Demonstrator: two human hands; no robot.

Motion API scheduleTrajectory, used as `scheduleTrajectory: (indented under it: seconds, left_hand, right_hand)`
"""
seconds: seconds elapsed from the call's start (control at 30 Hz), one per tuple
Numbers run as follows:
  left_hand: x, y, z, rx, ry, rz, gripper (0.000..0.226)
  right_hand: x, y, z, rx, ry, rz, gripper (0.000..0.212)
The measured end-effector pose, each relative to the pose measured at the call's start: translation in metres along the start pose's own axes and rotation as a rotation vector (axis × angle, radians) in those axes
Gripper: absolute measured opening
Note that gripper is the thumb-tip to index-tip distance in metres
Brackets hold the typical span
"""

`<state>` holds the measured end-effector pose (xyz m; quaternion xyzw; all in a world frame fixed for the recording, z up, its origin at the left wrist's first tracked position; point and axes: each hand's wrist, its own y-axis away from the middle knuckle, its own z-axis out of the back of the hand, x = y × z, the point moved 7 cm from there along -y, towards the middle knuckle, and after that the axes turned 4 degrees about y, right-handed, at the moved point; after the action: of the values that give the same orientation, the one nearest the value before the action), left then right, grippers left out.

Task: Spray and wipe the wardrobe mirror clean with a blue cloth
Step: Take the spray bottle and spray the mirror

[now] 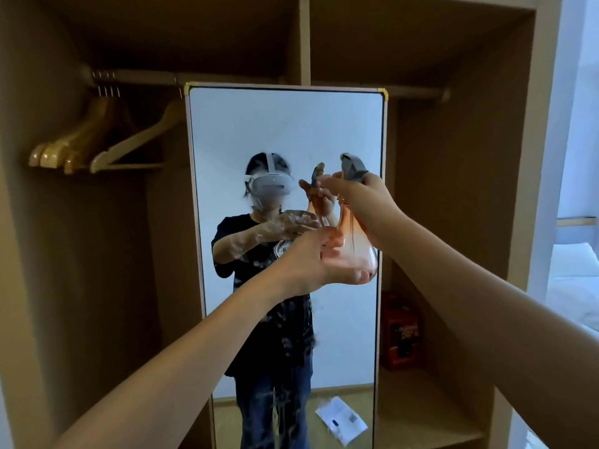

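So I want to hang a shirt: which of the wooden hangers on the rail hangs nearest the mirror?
The rightmost hanger, hanging alone. Its hook sits just beside the mirror's top left corner, while the other hangers are bunched together farther left on the rail.

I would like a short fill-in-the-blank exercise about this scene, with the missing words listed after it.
1. The right hand grips the neck of the spray ____.
2. The left hand supports the bottle from ____.
3. The mirror stands inside the ____.
4. Wooden hangers hang to the ____ of the mirror.

Missing words: bottle; below; wardrobe; left
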<state>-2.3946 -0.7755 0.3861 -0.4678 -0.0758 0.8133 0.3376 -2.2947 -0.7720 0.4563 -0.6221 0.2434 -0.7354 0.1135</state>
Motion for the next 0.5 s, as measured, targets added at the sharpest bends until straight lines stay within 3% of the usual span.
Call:
scheduleTrajectory:
  seconds: [0.13, 0.33, 0.5]
  left_hand:
    - [-0.003, -0.014, 0.003, -0.02, -0.057, -0.02, 0.083]
    - [-0.015, -0.029, 0.001, 0.009, -0.068, -0.02, 0.074]
    - [-0.022, -0.04, 0.0, 0.009, -0.084, -0.027, 0.078]
  right_hand:
    - [0.004, -0.009, 0.005, -0.013, -0.031, -0.018, 0.013]
    - [0.013, -0.021, 0.023, -0.126, -0.089, -0.01, 0.017]
    - [0.019, -0.033, 0.033, -0.222, 0.03, -0.001, 0.019]
